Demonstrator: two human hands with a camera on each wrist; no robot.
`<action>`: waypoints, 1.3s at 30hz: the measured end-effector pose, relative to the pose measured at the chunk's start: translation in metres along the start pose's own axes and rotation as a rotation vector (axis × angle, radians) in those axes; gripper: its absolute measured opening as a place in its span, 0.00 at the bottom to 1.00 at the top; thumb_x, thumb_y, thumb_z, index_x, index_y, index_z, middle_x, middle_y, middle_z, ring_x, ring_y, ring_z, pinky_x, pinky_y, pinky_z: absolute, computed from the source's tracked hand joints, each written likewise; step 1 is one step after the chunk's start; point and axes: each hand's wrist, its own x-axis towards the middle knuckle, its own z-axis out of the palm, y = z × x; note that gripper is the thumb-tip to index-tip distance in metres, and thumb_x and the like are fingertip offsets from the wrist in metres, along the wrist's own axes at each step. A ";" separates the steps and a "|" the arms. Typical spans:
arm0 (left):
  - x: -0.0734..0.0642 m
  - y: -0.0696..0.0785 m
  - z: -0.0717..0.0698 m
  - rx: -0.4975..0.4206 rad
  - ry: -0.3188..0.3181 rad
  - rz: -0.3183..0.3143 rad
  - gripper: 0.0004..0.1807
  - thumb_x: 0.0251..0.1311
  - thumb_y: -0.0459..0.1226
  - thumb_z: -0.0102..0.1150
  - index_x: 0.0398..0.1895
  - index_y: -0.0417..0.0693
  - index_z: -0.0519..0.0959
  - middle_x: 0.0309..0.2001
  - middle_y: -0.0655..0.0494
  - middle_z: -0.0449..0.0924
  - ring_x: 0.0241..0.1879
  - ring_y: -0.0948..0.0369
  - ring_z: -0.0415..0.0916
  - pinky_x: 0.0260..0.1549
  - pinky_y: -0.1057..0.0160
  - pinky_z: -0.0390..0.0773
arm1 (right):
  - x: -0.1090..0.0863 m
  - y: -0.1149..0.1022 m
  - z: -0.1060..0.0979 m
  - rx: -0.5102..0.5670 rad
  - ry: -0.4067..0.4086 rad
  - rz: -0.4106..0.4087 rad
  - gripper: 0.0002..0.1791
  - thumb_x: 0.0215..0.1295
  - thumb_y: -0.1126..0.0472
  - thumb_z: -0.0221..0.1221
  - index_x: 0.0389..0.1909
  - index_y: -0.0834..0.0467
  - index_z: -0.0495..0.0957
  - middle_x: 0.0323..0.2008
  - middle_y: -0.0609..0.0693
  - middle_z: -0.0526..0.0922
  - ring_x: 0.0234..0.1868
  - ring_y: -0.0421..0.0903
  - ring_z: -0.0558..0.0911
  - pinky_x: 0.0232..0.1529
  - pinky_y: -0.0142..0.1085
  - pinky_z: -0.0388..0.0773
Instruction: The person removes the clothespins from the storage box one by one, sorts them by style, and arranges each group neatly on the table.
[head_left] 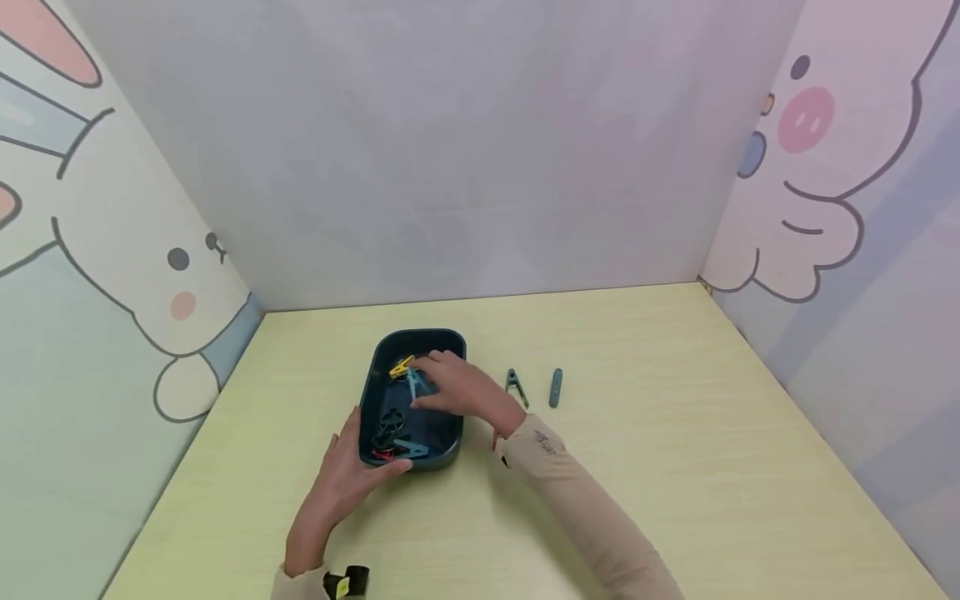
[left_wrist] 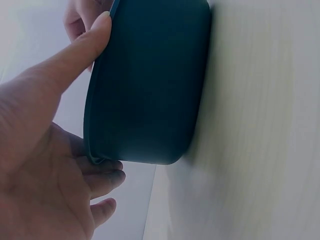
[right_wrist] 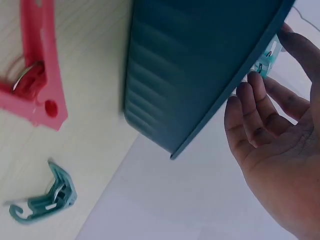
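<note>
A dark blue plastic basket stands on the table with several clothes pegs in it. My left hand holds its near left corner, thumb along the near rim and fingers at the left side. Over the far half of the basket, my right hand pinches a light blue clothes peg between thumb and fingertips. A yellow peg lies just beyond those fingertips. Near the front wall inside are another blue peg, a red peg and a dark peg.
On the table right of the basket lie a green peg and a blue-grey peg. A red peg, mostly hidden by the right arm in the head view, lies beside the basket. Printed walls enclose the table's back and sides.
</note>
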 end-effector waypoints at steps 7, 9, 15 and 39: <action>0.000 0.000 -0.001 -0.005 0.008 0.015 0.68 0.56 0.56 0.75 0.82 0.33 0.38 0.80 0.30 0.41 0.78 0.32 0.41 0.75 0.34 0.34 | -0.016 0.004 -0.008 -0.003 0.029 -0.013 0.37 0.69 0.44 0.68 0.72 0.57 0.72 0.50 0.50 0.78 0.45 0.43 0.75 0.44 0.35 0.77; 0.000 -0.001 -0.001 -0.006 0.009 0.017 0.68 0.56 0.56 0.75 0.82 0.33 0.38 0.80 0.30 0.41 0.78 0.32 0.41 0.75 0.34 0.34 | -0.021 0.005 -0.009 0.005 0.032 -0.010 0.37 0.68 0.44 0.68 0.72 0.57 0.72 0.51 0.51 0.78 0.46 0.43 0.76 0.44 0.35 0.77; 0.000 -0.002 -0.001 -0.015 0.007 0.013 0.69 0.56 0.56 0.75 0.82 0.34 0.38 0.80 0.30 0.41 0.78 0.33 0.41 0.75 0.34 0.34 | -0.036 0.008 -0.012 0.045 0.052 0.012 0.36 0.68 0.45 0.68 0.71 0.58 0.73 0.51 0.51 0.78 0.47 0.45 0.77 0.45 0.36 0.79; 0.001 -0.001 -0.001 -0.024 0.007 0.012 0.70 0.54 0.57 0.76 0.82 0.34 0.38 0.81 0.30 0.40 0.78 0.32 0.38 0.74 0.33 0.34 | -0.094 0.034 -0.015 0.028 0.078 0.164 0.33 0.65 0.48 0.72 0.65 0.60 0.77 0.42 0.49 0.78 0.44 0.46 0.77 0.43 0.39 0.80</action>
